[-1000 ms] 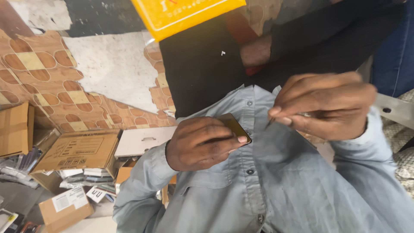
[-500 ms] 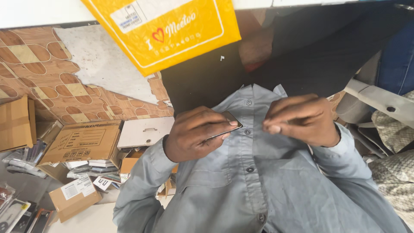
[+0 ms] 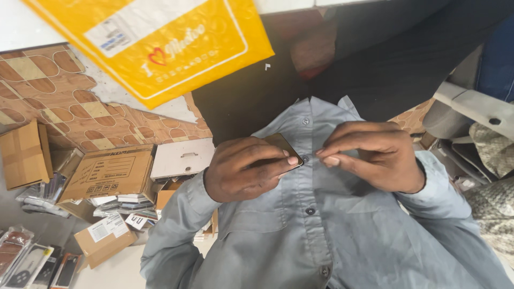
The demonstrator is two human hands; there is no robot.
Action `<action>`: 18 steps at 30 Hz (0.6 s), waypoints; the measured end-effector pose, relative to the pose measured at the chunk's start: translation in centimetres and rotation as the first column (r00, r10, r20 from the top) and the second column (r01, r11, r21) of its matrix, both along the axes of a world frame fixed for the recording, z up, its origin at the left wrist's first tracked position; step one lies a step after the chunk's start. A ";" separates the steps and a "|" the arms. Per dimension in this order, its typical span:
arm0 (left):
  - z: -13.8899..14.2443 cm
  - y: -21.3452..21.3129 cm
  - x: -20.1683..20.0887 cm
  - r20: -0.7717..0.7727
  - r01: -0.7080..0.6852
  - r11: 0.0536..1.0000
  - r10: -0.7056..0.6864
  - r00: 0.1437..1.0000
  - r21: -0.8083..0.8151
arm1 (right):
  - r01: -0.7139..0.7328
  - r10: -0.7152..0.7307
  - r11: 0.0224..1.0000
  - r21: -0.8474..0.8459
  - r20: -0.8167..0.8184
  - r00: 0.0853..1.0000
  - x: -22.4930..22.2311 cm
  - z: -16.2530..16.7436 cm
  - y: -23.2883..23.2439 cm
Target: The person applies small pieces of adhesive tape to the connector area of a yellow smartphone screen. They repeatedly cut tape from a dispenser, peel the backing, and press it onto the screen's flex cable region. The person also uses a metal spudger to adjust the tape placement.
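Observation:
My left hand [image 3: 241,168] is shut on a small dark flat rectangular piece [image 3: 279,142], held in front of a grey buttoned shirt [image 3: 321,235]. Its corner pokes out above the fingers. My right hand [image 3: 369,155] sits just right of it, thumb and fingertips pinched together almost against the left fingertips. Something thin and small seems to be pinched there, but I cannot make out what it is. Both forearms are in grey sleeves.
A yellow padded mailer [image 3: 160,48] hangs at the top. Brown cardboard boxes [image 3: 110,171], a white flat box [image 3: 182,158] and packaged phone cases [image 3: 32,262] lie on the patterned tiled floor [image 3: 48,96] at left. A chair part [image 3: 471,107] stands at right.
Both hands have come together at the shirt's upper buttons. The right hand dropped from higher up to meet the left. The view has shifted, showing more of the yellow mailer.

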State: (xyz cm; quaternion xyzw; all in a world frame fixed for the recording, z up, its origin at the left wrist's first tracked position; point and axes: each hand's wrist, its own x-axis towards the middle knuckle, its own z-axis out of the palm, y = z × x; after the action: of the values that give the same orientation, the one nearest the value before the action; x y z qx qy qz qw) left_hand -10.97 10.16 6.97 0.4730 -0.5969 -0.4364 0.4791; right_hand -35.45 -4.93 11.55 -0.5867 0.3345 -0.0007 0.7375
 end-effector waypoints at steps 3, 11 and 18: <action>-0.3 0.1 -0.3 -0.012 -0.006 1.000 0.006 1.000 -0.008 | 0.009 -0.006 0.994 -0.104 0.034 0.999 0.7 -0.2 0.3; -0.4 0.0 -0.6 0.017 -0.010 1.000 0.010 1.000 -0.015 | -0.013 0.017 0.996 -0.093 0.041 0.999 1.3 -0.3 0.3; -0.4 -0.1 -0.5 0.008 0.000 1.000 0.000 1.000 -0.011 | -0.030 0.034 0.995 -0.095 0.042 0.999 1.2 -0.4 0.4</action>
State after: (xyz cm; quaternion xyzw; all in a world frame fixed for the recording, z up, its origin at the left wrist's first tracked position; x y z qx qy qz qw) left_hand -11.47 10.05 6.58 0.4722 -0.6012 -0.4313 0.4791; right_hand -34.24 -4.54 11.15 -0.6261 0.3085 -0.0178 0.7159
